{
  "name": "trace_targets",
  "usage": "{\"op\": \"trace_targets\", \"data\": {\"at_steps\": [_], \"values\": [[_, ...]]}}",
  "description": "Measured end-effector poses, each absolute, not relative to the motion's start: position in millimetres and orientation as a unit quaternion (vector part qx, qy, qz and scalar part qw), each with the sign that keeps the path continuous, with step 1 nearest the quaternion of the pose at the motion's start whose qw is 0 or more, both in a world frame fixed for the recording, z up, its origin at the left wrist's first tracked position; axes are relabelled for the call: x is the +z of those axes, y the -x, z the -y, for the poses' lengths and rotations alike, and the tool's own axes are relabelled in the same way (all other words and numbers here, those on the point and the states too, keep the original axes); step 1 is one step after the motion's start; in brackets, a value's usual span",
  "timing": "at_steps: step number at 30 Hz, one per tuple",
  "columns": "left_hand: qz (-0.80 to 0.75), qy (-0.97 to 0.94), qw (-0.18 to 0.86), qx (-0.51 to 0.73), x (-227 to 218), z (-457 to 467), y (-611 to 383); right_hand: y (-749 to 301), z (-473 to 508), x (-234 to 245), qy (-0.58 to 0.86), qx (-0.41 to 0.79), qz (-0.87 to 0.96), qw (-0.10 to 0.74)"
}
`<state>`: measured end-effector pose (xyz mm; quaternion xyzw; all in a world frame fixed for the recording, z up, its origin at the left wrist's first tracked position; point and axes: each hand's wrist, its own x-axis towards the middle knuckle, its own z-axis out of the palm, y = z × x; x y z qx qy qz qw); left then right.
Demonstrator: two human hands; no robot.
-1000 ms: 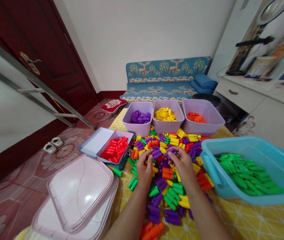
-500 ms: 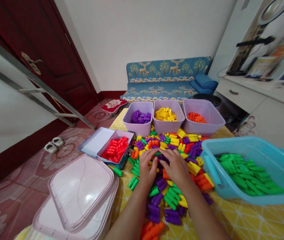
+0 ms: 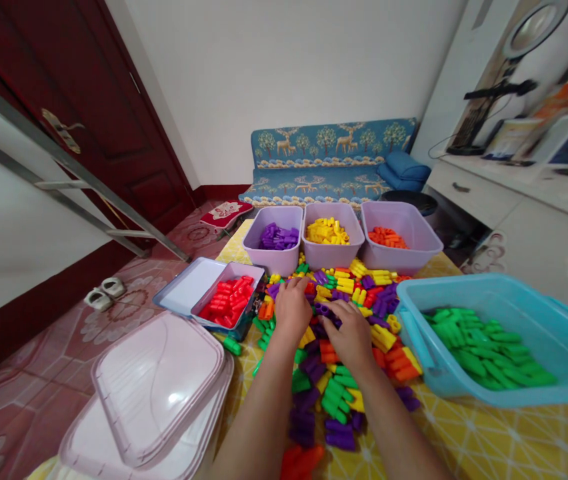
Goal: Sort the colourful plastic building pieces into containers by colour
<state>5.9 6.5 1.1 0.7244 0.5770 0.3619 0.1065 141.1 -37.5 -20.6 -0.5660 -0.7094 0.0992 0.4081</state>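
A loose pile of plastic tube-shaped building blocks (image 3: 335, 398) in green, purple, yellow, orange and red covers the middle of the table. Over its left part is my left hand (image 3: 293, 308), fingers bent downward; a red piece (image 3: 309, 287) shows beside the fingertips, but what they grip is hidden. My right hand (image 3: 350, 331) is just to the right, its thumb and forefinger closed about a purple block (image 3: 323, 309). The two hands are apart. Around the pile stand sorted blocks: purple (image 3: 278, 237), yellow (image 3: 328, 231), orange (image 3: 388, 237), red (image 3: 227, 298) and green (image 3: 489, 348).
Three lilac bins (image 3: 271, 260) line the far table edge. A large blue tub (image 3: 469, 393) stands right; an open case (image 3: 184, 285) lies left. Stacked pale lids (image 3: 159, 387) sit front left. Beyond are a sofa (image 3: 314, 179), a ladder (image 3: 114, 200) and a cabinet (image 3: 509, 200).
My hands, close together before, have parted. The left has shifted up and left; the right stays over the pile with the purple block now showing at its fingertips. The view has shifted slightly.
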Motion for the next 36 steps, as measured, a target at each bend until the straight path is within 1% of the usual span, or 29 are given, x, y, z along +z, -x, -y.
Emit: {"op": "trace_targets", "data": {"at_steps": [6,10,12,15,19,22,24,31,34,36], "values": [[-0.57,-0.754,0.102,0.31,3,-14,-12,-145,33,-29,0.566,0.178,0.628,0.504],[-0.595,-0.743,0.097,0.292,2,-13,-9,-145,33,-30,0.563,0.195,0.617,0.514],[-0.601,-0.728,0.104,0.312,-1,-12,-5,-145,33,-30,0.563,0.197,0.617,0.513],[-0.583,-0.681,0.159,0.413,-12,-8,-1,-145,33,-30,0.563,0.204,0.617,0.51],[-0.516,-0.553,0.312,0.574,-28,0,2,-144,34,-29,0.57,0.208,0.612,0.507],[-0.467,-0.444,0.447,0.62,-30,2,4,-144,33,-29,0.573,0.211,0.609,0.506],[-0.447,-0.399,0.495,0.63,-27,2,5,-144,33,-31,0.572,0.21,0.61,0.507],[-0.435,-0.375,0.51,0.64,-21,5,9,-145,34,-31,0.567,0.201,0.618,0.506],[-0.408,-0.404,0.524,0.629,-24,6,10,-143,36,-25,0.567,0.153,0.622,0.517],[-0.382,-0.439,0.512,0.632,-25,7,11,-142,38,-19,0.561,0.116,0.636,0.518]]}}
